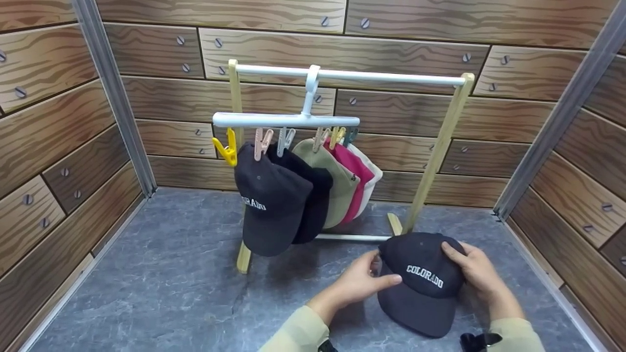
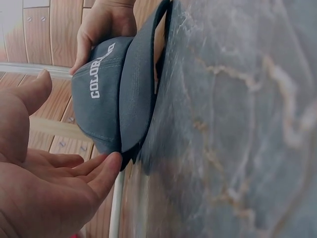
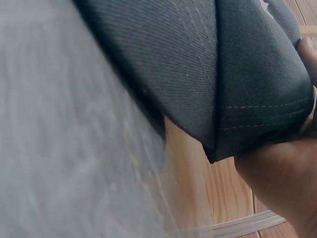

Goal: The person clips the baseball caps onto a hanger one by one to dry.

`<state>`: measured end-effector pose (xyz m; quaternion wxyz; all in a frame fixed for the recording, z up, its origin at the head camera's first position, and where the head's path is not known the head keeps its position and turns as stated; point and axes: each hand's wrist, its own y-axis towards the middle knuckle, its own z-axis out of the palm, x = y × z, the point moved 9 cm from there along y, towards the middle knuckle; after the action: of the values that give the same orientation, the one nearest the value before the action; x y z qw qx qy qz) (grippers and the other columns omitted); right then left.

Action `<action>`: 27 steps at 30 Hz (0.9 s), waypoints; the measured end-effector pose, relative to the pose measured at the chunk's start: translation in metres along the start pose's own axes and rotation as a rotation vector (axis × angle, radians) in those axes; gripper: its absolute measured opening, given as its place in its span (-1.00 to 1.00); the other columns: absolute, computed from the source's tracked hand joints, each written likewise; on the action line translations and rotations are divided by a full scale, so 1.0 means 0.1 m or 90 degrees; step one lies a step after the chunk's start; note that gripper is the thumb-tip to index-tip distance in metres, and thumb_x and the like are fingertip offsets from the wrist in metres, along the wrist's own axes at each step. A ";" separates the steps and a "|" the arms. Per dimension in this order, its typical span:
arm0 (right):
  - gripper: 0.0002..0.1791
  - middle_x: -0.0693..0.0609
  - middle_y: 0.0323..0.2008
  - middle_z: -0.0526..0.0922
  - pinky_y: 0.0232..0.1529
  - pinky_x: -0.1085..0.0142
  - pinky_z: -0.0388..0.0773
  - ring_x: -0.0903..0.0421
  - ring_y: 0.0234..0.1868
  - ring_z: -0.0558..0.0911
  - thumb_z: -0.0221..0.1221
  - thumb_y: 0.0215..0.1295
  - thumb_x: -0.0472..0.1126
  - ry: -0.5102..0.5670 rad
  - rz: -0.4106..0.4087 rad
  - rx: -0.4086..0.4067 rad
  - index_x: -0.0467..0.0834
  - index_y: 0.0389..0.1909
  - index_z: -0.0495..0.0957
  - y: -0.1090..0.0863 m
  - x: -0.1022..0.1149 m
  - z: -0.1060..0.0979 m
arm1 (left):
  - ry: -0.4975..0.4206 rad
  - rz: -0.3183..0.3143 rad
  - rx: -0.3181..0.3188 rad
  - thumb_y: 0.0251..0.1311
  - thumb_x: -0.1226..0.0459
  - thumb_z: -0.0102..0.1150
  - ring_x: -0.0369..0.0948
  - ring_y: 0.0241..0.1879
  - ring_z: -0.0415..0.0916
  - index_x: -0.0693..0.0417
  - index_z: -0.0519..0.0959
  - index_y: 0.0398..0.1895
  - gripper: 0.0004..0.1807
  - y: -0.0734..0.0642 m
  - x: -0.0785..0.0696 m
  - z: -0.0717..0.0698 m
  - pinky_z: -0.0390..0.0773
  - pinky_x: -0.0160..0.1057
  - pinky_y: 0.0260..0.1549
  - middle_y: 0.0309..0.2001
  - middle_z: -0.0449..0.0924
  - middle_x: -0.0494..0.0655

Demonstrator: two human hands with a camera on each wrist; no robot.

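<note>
A dark grey baseball cap [image 1: 419, 305] with white COLORADO lettering is at the front right, brim toward me. My right hand [image 1: 477, 274] grips its side, thumb on the crown; in the right wrist view the other fingers of this hand [image 3: 282, 173] are partly hidden by the cap [image 3: 262, 69]. On the opposite side is my left hand [image 1: 354, 281]. In the left wrist view the left hand [image 2: 54, 183] has its fingers extended, fingertips touching the cap's [image 2: 101, 116] lower edge, thumb apart from it.
A white hanger [image 1: 283, 119] hangs from a wooden rack's white bar [image 1: 391, 76]. Several caps hang from its clips, including a dark grey COLORADO cap [image 1: 274, 195], a beige cap [image 1: 337, 195] and a pink cap [image 1: 359, 190]. A yellow clip [image 1: 227, 149] at the left end holds nothing. Wood-patterned walls surround the grey marbled surface [image 1: 146, 274].
</note>
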<state>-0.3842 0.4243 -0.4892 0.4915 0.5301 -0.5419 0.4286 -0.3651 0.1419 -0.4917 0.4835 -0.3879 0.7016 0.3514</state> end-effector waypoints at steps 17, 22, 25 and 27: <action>-0.77 -0.04 -0.13 0.87 -0.06 0.22 0.81 0.07 -0.15 0.87 0.13 0.78 -0.17 0.062 -0.040 0.088 -0.11 0.09 0.77 -0.02 0.12 0.32 | 0.073 0.012 -0.011 0.37 -0.09 0.48 0.11 0.59 0.34 0.33 0.30 0.67 0.02 -0.01 -0.07 -0.11 0.33 0.10 0.58 0.60 0.37 0.26; -0.77 -0.05 -0.12 0.87 -0.05 0.21 0.81 0.07 -0.14 0.87 0.12 0.78 -0.19 0.078 -0.042 0.108 -0.13 0.09 0.75 -0.03 0.14 0.41 | 0.069 0.005 -0.006 0.38 -0.11 0.46 0.11 0.62 0.29 0.32 0.28 0.69 0.04 0.00 -0.07 -0.12 0.30 0.10 0.59 0.62 0.34 0.24; -0.77 -0.05 -0.13 0.87 -0.06 0.22 0.81 0.08 -0.15 0.86 0.11 0.78 -0.20 0.076 -0.047 0.119 -0.13 0.07 0.75 -0.03 0.16 0.46 | 0.064 0.006 -0.008 0.39 -0.11 0.46 0.11 0.62 0.29 0.33 0.28 0.69 0.03 0.01 -0.06 -0.13 0.30 0.10 0.59 0.62 0.34 0.25; -0.77 -0.05 -0.14 0.86 -0.07 0.22 0.81 0.08 -0.15 0.86 0.11 0.78 -0.20 0.073 -0.050 0.126 -0.14 0.07 0.75 -0.03 0.17 0.49 | 0.063 0.008 -0.012 0.40 -0.11 0.45 0.12 0.62 0.30 0.34 0.28 0.69 0.03 0.01 -0.06 -0.15 0.30 0.09 0.59 0.61 0.35 0.25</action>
<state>-0.3844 0.3729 -0.4804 0.4837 0.5711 -0.4468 0.4902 -0.3703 0.1309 -0.4812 0.4427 -0.4047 0.7236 0.3415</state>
